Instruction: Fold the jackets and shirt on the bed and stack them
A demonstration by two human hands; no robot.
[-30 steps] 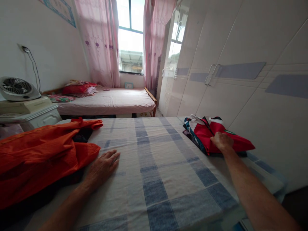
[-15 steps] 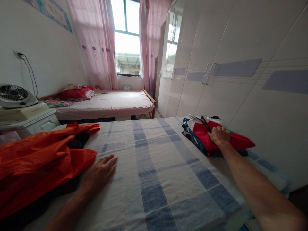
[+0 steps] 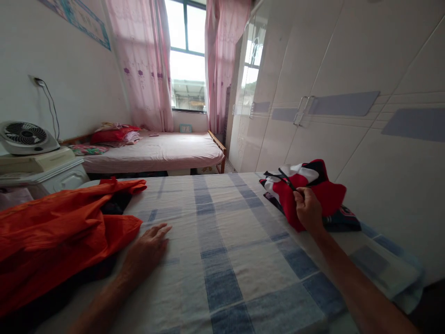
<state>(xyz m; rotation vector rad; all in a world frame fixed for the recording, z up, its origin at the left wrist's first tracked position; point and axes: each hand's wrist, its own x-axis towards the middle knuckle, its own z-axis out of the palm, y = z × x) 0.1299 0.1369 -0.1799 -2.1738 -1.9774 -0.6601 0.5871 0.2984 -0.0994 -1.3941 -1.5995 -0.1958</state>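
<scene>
My right hand [image 3: 309,208] grips a red, white and black garment [image 3: 327,192] by a dark strip that looks like its zipper. The garment is bunched and partly raised over a pile of folded dark clothes [image 3: 344,220] at the right side of the bed. Resting near the left side, my left hand [image 3: 149,246] lies on the checked bedsheet [image 3: 181,278] with its fingers apart and holds nothing. Beside it, an orange garment [image 3: 69,222] is spread over darker clothing [image 3: 86,276].
A white wardrobe [image 3: 330,60] lines the right side. Beyond the near bed stands another bed [image 3: 167,150] with a pink sheet, under a window with pink curtains [image 3: 146,65]. A fan [image 3: 29,137] sits on a white cabinet [image 3: 66,176] at the left.
My right hand has lifted the red garment partly off the pile and shifted slightly left, uncovering the dark clothes below. My left hand has hardly moved. The view has shifted slightly.
</scene>
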